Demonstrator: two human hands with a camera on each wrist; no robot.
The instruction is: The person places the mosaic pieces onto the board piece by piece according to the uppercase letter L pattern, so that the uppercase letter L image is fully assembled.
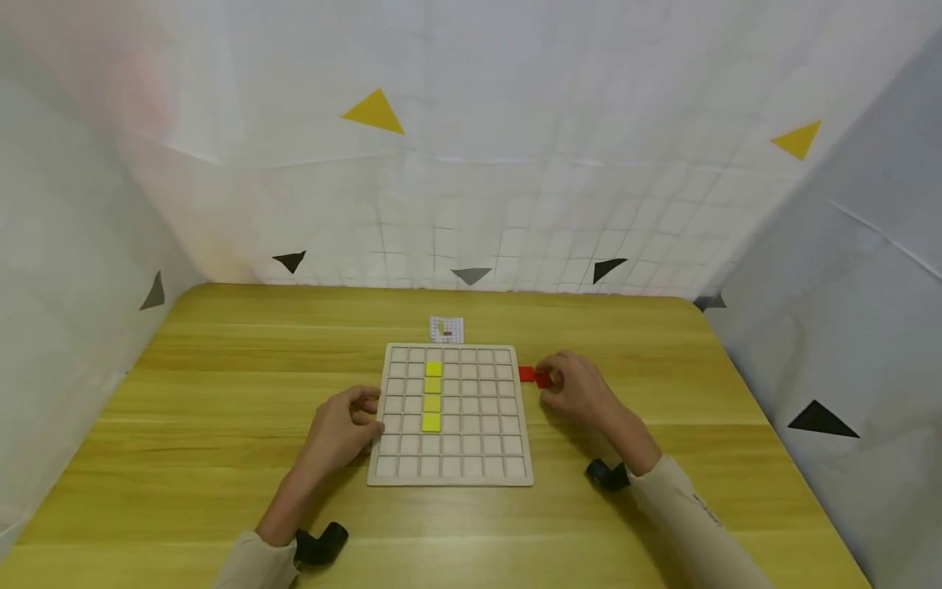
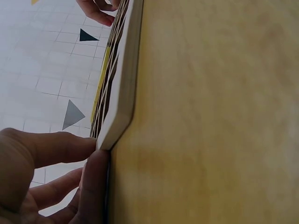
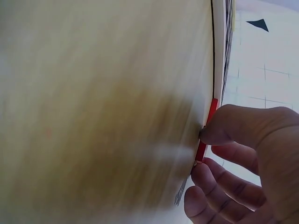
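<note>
Head view puts the board [image 1: 471, 406] about midway between the tabletop's [image 1: 441, 532] left and right edges, square to its far edge. The hands are well apart, one on each side of it. The left hand [image 1: 342, 428] has thumb and finger pinched on the board's left rim, presumably to stop it sliding; that grip, seen from the left wrist, sits close to a corner. The right hand [image 1: 577, 388], towards the tabletop's right edge, pinches a red tile [image 1: 543, 379] between thumb and finger, low down, so it probably needs little lifting. Another red tile [image 1: 526, 374] lies flat against or just beside the board's right rim; I can't tell if they touch. Four yellow tiles [image 1: 432, 403] fill a stretch of the third column from the left.

Between the board and the tabletop's far edge lies a card [image 1: 446, 330] with a small grid, likely left there to be glanced at; its marks are too small to read. As for obstacles, the board's raised rim stands between the red tiles and the squares, the fingers partly cover the held one, and white sheeting [image 1: 515, 188] closes off the far edge
</note>
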